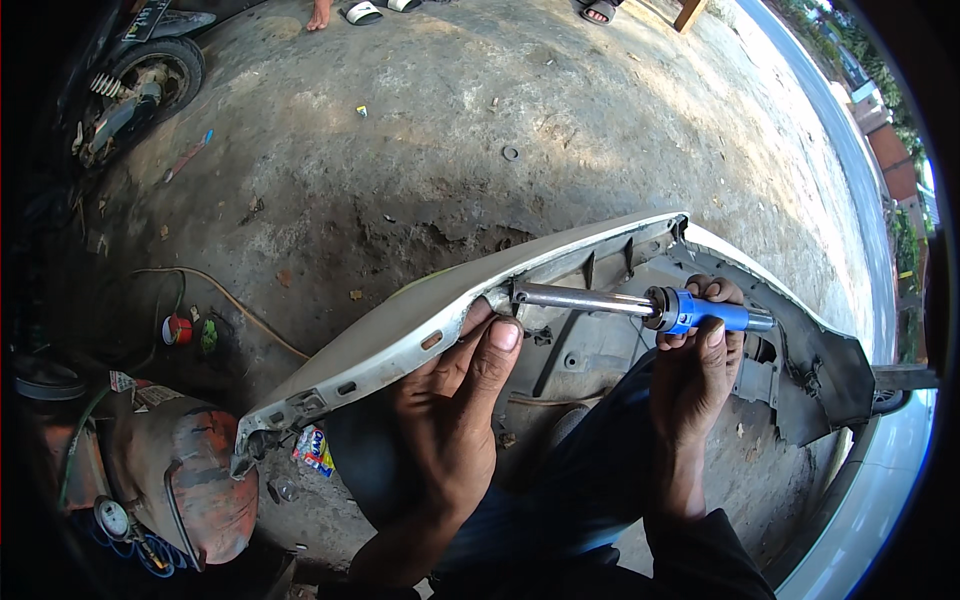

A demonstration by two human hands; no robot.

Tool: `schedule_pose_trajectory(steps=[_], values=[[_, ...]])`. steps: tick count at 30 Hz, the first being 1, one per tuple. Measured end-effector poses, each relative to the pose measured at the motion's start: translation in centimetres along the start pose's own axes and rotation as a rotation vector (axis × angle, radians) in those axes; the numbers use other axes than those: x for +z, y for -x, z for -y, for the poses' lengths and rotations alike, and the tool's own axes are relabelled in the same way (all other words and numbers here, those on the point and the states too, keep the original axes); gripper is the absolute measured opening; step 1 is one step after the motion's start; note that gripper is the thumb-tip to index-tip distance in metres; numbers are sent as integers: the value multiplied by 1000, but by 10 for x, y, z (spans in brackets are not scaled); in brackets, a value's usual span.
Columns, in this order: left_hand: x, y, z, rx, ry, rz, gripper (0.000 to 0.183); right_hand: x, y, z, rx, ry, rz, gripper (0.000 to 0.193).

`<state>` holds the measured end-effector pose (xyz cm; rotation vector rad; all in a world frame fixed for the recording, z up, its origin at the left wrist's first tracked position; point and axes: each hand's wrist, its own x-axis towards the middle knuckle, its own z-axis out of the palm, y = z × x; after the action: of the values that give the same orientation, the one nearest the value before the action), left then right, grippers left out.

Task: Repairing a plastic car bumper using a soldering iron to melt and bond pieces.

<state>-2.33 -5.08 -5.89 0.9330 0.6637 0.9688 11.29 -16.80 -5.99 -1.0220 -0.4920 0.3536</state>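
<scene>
A long, curved white car bumper [410,322] lies across my lap, its grey inner side turned toward me. Slots and clips run along its near left edge. My left hand [455,400] grips that edge, with the thumb on the near side and the other fingers partly hidden behind. In my right hand [700,370] is a blue-handled tool with a metal barrel [585,298], held level by closed fingers. Its barrel points left, and the tip reaches the bumper's edge just above my left thumb. I cannot tell whether the tip touches.
A rusty tank with a pressure gauge [112,518] and hoses stands at lower left. A motorcycle wheel [155,85] is at upper left. Behind it are sandals [362,13] and another person's bare foot [318,16]. A pale blue car body [860,520] shows at lower right. A small packet [313,450] lies on the ground.
</scene>
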Motion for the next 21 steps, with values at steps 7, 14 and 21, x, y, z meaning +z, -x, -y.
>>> schedule_pose_trajectory(steps=[7,14,21], values=[[1,0,-1,-3,2,-11,30,4,-1,-1,-31,-32,-42,35],[-1,0,1,-3,-11,0,30,0,1,0,-2,3,7,41],[-1,0,1,4,-6,10,30,0,1,-1,-5,-4,11,41]])
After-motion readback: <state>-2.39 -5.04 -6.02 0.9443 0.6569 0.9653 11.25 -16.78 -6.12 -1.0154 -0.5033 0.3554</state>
